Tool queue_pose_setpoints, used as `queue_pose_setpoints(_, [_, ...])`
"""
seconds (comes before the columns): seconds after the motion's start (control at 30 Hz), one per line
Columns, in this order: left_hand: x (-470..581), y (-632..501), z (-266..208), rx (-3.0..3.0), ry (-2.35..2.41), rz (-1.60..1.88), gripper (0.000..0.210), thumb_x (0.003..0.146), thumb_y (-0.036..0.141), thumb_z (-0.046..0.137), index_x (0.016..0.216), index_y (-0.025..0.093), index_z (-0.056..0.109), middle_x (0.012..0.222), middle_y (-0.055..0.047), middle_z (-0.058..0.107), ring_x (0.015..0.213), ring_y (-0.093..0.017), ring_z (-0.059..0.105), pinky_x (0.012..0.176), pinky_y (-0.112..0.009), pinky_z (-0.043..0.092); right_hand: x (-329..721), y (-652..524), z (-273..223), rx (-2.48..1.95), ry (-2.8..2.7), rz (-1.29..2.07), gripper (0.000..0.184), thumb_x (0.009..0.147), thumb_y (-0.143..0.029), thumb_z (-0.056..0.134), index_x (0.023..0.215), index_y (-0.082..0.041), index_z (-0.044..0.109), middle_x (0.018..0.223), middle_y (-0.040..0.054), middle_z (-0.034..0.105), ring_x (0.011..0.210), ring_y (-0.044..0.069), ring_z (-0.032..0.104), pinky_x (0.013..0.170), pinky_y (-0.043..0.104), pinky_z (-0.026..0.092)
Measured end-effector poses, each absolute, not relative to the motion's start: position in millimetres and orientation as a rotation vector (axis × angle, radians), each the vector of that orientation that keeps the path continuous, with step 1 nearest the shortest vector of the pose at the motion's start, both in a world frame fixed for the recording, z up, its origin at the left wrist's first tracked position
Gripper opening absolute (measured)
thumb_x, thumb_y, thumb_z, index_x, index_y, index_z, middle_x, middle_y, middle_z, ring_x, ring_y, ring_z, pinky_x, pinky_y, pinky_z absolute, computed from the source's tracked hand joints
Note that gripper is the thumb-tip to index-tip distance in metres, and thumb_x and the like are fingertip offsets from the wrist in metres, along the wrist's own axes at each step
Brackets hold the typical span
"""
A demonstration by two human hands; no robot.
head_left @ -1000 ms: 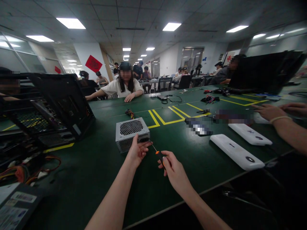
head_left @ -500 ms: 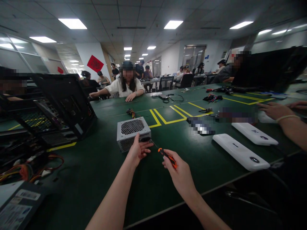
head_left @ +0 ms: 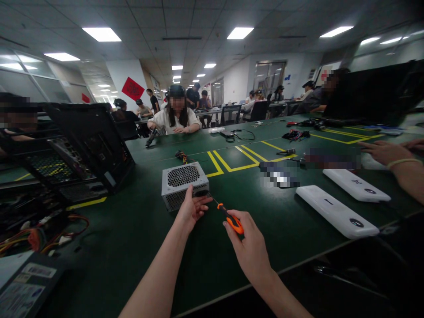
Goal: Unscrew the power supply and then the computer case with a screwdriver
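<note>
A silver power supply unit [head_left: 183, 176] with a honeycomb grille on top sits on the green table in front of me. My left hand [head_left: 194, 210] rests against its near side, thumb up along the casing and fingers stretched out to the right by the black socket. An orange-and-black screwdriver [head_left: 233, 221] is in my right hand [head_left: 250, 243], fingers wrapped round its handle. Its thin shaft points up and left to the near right corner of the unit, close to my left fingertips; what the tip touches is too small to tell.
An open black computer case [head_left: 89, 150] stands at left, with loose cables [head_left: 36, 234] and another power supply [head_left: 26, 282] nearer. Two white power banks [head_left: 334, 210] lie at right, near another person's hand [head_left: 380, 152]. A person [head_left: 175, 115] sits opposite.
The orange handle has turned in my right hand and shows more of its orange side. My left hand and the power supply unit stay put. The person opposite has drawn a dark object inward.
</note>
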State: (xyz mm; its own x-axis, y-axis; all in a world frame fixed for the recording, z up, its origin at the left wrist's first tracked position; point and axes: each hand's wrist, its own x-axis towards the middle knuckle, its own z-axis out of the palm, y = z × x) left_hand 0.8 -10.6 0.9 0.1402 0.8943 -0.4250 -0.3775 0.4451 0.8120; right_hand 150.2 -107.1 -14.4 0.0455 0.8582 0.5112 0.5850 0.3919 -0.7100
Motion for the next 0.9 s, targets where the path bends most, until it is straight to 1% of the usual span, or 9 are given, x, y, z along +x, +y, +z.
queue_pose_setpoints(0.07, [0.9,-10.6,0.3,0.603,1.055,1.006,0.067,0.071,0.062,0.033,0.096,0.004,0.055,0.102,-0.019,0.058,0.044,-0.005,0.049,0.032,-0.016,0.03,150.7,-107.6,-15.0,-1.315,-1.662,0.347,0.021,0.083,-0.026,0.039,0.103,-0.022,0.044,0.095,0.0043,0.051,0.085,0.016,0.053,0.074,0.03,0.045])
queue_pose_setpoints(0.17, [1.0,-10.5,0.3,0.603,1.047,1.001,0.066,0.071,0.062,0.033,0.096,0.004,0.056,0.102,-0.019,0.059,0.045,-0.005,0.049,0.032,-0.016,0.03,149.5,-105.7,-16.5,-1.356,-1.689,0.357,0.021,0.085,-0.027,0.034,0.102,-0.022,0.045,0.094,0.0045,0.051,0.083,0.016,0.054,0.074,0.031,0.045])
queue_pose_setpoints(0.33, [1.2,-10.7,0.9,0.596,1.041,1.002,0.067,0.071,0.062,0.033,0.095,0.004,0.056,0.104,-0.019,0.058,0.044,-0.005,0.048,0.031,-0.016,0.03,144.2,-103.9,-17.0,-1.292,-1.68,0.243,0.021,0.078,-0.019,0.04,0.1,-0.019,0.043,0.102,0.0084,0.043,0.088,0.018,0.052,0.074,0.033,0.046])
queue_pose_setpoints(0.43, [0.9,-10.1,-0.4,0.594,1.037,1.0,0.067,0.07,0.062,0.034,0.097,0.004,0.055,0.104,-0.019,0.057,0.044,-0.005,0.048,0.031,-0.016,0.03,144.7,-105.7,-15.9,-1.228,-1.692,0.237,0.02,0.08,-0.018,0.038,0.1,-0.019,0.041,0.1,0.0083,0.044,0.091,0.017,0.051,0.076,0.032,0.045])
queue_pose_setpoints(0.5, [0.6,-9.5,-1.4,0.598,1.036,1.0,0.067,0.07,0.062,0.034,0.097,0.004,0.055,0.103,-0.019,0.058,0.044,-0.005,0.049,0.031,-0.016,0.03,146.7,-106.9,-15.2,-1.254,-1.685,0.255,0.019,0.083,-0.021,0.035,0.1,-0.019,0.041,0.097,0.0076,0.047,0.088,0.016,0.052,0.074,0.031,0.045])
queue_pose_setpoints(0.63, [0.3,-9.2,-1.7,0.6,1.019,0.999,0.067,0.07,0.062,0.034,0.097,0.004,0.055,0.102,-0.018,0.059,0.044,-0.005,0.049,0.031,-0.015,0.03,148.9,-106.8,-14.8,-1.385,-1.667,0.306,0.02,0.086,-0.026,0.03,0.1,-0.02,0.044,0.091,0.0064,0.05,0.073,0.015,0.055,0.062,0.03,0.047])
queue_pose_setpoints(0.7, [0.6,-9.7,-0.9,0.593,1.019,1.003,0.067,0.069,0.063,0.035,0.096,0.005,0.055,0.102,-0.018,0.059,0.043,-0.005,0.049,0.031,-0.015,0.03,147.4,-106.1,-15.2,-1.387,-1.687,0.29,0.021,0.085,-0.026,0.032,0.102,-0.02,0.043,0.097,0.0079,0.049,0.079,0.016,0.055,0.064,0.031,0.047])
queue_pose_setpoints(0.8, [1.2,-10.4,-0.2,0.584,1.027,1.005,0.067,0.07,0.063,0.034,0.095,0.005,0.055,0.103,-0.018,0.058,0.043,-0.005,0.048,0.031,-0.015,0.03,144.0,-105.9,-16.9,-1.317,-1.765,0.211,0.025,0.082,-0.021,0.035,0.107,-0.018,0.041,0.109,0.0105,0.043,0.094,0.019,0.051,0.074,0.033,0.046])
queue_pose_setpoints(0.9, [1.2,-10.2,-0.9,0.588,1.028,1.003,0.066,0.071,0.062,0.033,0.094,0.005,0.056,0.103,-0.018,0.058,0.044,-0.005,0.049,0.031,-0.016,0.03,143.0,-107.0,-19.3,-1.303,-1.823,0.176,0.025,0.084,-0.02,0.032,0.107,-0.017,0.041,0.109,0.0113,0.045,0.092,0.019,0.053,0.072,0.032,0.047])
